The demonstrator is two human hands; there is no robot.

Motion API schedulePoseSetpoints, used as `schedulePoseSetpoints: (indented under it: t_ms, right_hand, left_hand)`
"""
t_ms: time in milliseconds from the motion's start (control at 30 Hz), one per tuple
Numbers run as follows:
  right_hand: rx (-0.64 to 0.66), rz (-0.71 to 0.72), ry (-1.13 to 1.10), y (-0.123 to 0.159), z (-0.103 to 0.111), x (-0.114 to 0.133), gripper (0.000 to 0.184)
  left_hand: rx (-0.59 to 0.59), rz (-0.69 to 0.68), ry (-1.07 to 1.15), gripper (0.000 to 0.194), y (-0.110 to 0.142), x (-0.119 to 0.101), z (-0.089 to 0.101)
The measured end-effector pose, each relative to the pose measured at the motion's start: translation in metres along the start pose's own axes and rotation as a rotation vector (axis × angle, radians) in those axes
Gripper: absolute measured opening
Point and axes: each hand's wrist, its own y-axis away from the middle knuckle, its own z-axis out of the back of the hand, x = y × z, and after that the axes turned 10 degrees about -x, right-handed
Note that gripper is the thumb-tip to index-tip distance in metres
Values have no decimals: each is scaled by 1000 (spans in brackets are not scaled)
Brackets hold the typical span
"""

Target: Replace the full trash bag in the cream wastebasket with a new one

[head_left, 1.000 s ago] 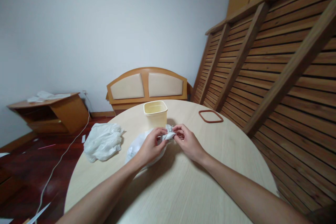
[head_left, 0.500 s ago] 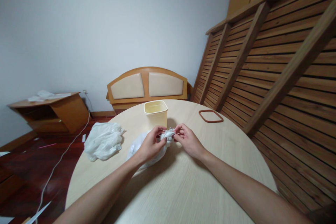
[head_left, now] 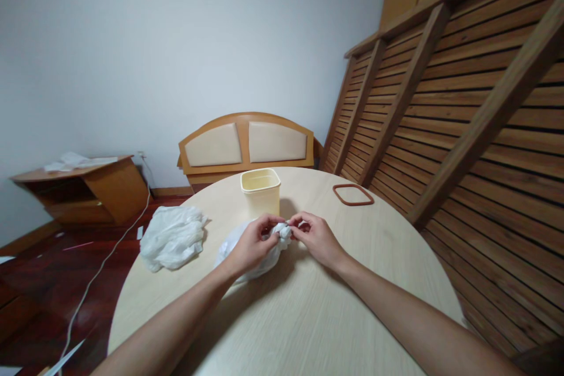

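Fingers (head_left: 267,219) of the left hand (head_left: 253,245) and right hand (head_left: 316,239) pinch the bunched neck of a crinkled white plastic bag (head_left: 269,261), its rounded body bulging under the left fingers, neck and long axis pointing right; a smooth yellow tub (head_left: 261,198) stands just beyond them.

I'm in what looks like a home bedroom: from me, a padded headboard (head_left: 245,142) at twelve o'clock, a low cabinet (head_left: 112,191) at ten, a slatted wooden frame (head_left: 440,108) at two.

Single head cam, looks fwd + down over nearby tbl (head_left: 304,323), wall (head_left: 220,29) beyond.
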Motion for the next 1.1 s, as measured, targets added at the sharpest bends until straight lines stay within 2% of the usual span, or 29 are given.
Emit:
schedulePoseSetpoints:
  t_ms: [100,200,267,433,567,733,900,1100]
  right_hand:
    - [21,89,65,2,-1,2,15]
    - [91,116,72,4,-2,4,21]
    - [105,113,75,5,-2,5,25]
    - [131,51,5,5,-1,5,22]
    - [148,33,-55,5,0,6,20]
    - [124,10,-86,3,0,7,17]
    - [84,-17,-125,1,1,8,18]
    - [-2,108,11,4,2,14,11]
  left_hand:
    - [-41,-17,-18,26,-1,3,2]
    - [-73,-39,-39,25,-1,3,3]
    - [-52,-39,-50,26,0,0,3]
    - [-4,-73,-160,26,3,-9,2]
    - [-1,-58,-216,22,4,-7,3]
    - [-34,-50,-307,16,4,-1,4]
    - [-27,-65,-332,13,4,-4,5]
    - [12,-128,-366,10,3,-2,8]
